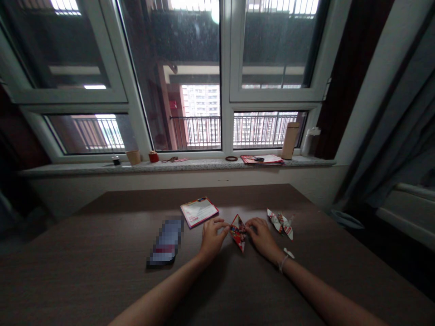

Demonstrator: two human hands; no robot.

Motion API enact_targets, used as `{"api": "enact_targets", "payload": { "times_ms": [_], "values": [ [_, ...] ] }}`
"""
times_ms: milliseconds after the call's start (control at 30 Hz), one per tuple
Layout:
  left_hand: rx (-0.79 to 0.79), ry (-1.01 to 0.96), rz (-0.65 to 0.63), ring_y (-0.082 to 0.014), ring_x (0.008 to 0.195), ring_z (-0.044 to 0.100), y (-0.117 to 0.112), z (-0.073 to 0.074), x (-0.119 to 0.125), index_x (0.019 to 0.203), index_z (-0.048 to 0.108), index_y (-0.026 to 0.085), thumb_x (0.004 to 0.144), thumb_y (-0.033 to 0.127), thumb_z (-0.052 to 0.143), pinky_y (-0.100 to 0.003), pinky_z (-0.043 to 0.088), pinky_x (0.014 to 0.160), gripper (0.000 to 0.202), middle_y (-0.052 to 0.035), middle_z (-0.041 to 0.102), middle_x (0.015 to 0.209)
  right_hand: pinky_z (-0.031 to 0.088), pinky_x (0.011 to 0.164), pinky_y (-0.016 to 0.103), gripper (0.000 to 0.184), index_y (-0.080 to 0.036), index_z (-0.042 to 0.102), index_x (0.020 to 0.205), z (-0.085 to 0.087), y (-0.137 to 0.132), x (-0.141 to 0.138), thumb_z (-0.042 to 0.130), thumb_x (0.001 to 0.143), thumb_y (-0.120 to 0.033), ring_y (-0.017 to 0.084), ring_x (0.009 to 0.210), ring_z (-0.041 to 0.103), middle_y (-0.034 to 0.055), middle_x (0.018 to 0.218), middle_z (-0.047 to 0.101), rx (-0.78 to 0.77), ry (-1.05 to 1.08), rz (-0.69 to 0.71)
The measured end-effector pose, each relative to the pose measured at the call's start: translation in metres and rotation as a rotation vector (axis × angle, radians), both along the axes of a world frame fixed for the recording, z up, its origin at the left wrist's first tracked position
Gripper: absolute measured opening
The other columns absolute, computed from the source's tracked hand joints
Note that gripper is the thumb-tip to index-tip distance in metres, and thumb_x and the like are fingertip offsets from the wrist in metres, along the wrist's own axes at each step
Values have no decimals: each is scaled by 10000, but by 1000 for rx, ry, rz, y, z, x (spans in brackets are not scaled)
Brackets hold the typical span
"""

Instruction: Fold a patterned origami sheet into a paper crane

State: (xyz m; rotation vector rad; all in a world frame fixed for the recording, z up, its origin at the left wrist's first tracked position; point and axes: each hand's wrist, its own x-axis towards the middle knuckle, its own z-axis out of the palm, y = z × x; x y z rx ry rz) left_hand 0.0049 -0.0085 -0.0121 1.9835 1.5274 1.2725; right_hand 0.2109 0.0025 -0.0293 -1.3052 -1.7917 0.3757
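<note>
A folded piece of red printed paper, diamond-shaped with pointed ends, is held between my two hands just above or on the brown table. My left hand pinches its left edge between thumb and fingers. On the opposite side my right hand, with a pale band at the wrist, grips the right edge with its fingertips. To the right of that hand lies a second folded paper piece, mostly white with red and dark print. Whether the red paper touches the tabletop, I cannot tell.
Left of my hands lie a stack of printed sheets and a blurred-out phone-like object. Along the windowsill stand a paper cup, a red spool-like item, scissors, papers and a tan bottle.
</note>
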Motion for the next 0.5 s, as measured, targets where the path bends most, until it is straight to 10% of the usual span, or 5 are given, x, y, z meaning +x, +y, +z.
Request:
{"api": "enact_targets", "payload": {
  "times_ms": [500],
  "values": [
    [-18,90,5,-244,1077,524,0,-2,0,920,755,296,795,335,650,-415,382,982,168,-31,654,1093,345,981,405,112,-237,641,828,10,-11,-4,557,860,-305,245,1081,486,53,1011,638,-2,-72,125]
  ]
}}
